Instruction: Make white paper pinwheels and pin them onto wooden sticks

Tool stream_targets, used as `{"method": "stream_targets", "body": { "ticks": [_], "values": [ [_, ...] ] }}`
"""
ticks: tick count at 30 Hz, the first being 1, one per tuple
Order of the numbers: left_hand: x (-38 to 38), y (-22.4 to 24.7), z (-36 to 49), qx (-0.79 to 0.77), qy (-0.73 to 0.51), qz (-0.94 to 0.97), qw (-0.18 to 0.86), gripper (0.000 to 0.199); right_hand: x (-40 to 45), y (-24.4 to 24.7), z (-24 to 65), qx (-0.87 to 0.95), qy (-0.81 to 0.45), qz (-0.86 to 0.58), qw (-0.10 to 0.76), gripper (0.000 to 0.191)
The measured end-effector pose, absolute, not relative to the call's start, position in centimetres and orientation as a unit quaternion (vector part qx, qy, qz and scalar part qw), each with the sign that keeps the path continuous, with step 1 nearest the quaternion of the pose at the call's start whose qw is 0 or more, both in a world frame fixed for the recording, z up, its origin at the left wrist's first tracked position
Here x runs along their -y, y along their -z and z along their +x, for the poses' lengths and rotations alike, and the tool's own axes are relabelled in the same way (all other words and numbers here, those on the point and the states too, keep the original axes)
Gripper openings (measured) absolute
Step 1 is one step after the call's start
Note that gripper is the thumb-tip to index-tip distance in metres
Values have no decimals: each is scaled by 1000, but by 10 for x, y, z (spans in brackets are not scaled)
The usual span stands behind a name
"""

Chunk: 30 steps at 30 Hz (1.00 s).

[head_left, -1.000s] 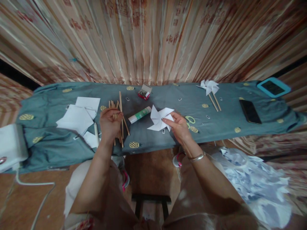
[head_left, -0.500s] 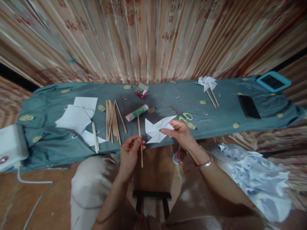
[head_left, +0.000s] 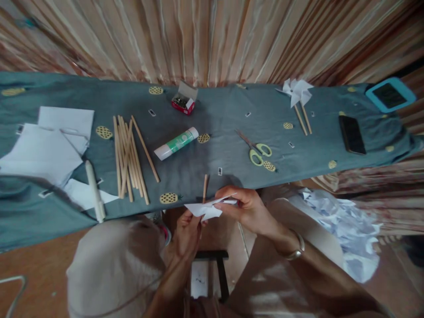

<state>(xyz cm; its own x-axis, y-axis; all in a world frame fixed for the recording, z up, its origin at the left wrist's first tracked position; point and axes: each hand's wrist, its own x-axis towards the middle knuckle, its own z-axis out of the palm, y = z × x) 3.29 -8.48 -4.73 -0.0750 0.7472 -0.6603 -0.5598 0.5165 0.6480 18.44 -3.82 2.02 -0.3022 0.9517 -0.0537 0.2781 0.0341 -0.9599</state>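
Close to my lap, my right hand (head_left: 249,209) pinches a white paper pinwheel (head_left: 209,213) by one of its blades, tilted so that I see it nearly edge-on. Behind it, a thin wooden stick (head_left: 205,187) pokes up. My left hand (head_left: 188,233) is closed round the stick's lower part, its fingertips partly hidden below the paper. Whether stick and pinwheel touch, I cannot tell. Beyond the hands lie a green and white glue stick (head_left: 177,143) and green-handled scissors (head_left: 255,149). An opened red box of small metal pins (head_left: 183,104) stands farther back.
Several wooden sticks (head_left: 130,165) lie left of centre, beside a white pen (head_left: 95,190) and white paper sheets (head_left: 41,152). Finished pinwheels (head_left: 300,93), a black phone (head_left: 352,134) and a blue-framed device (head_left: 391,95) are at right. A bag of folded paper (head_left: 351,234) sits below.
The pinwheel has come down toward my lap and tilted, now in front of the stick. My left hand has brought the stick to it. The view has shifted closer to the table.
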Motion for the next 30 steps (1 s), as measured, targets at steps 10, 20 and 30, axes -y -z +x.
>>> {"method": "stream_targets", "body": {
  "ticks": [10,20,30],
  "values": [
    [85,49,29,-574,-445,101,680,40,24,-21,181,800,-278,-420,327,13],
    [87,53,31,-577,-445,47,683,44,18,-19,180,783,-266,-443,347,17],
    [88,56,29,-579,-442,96,679,41,16,-16,180,771,-280,-452,351,18]
  ]
}}
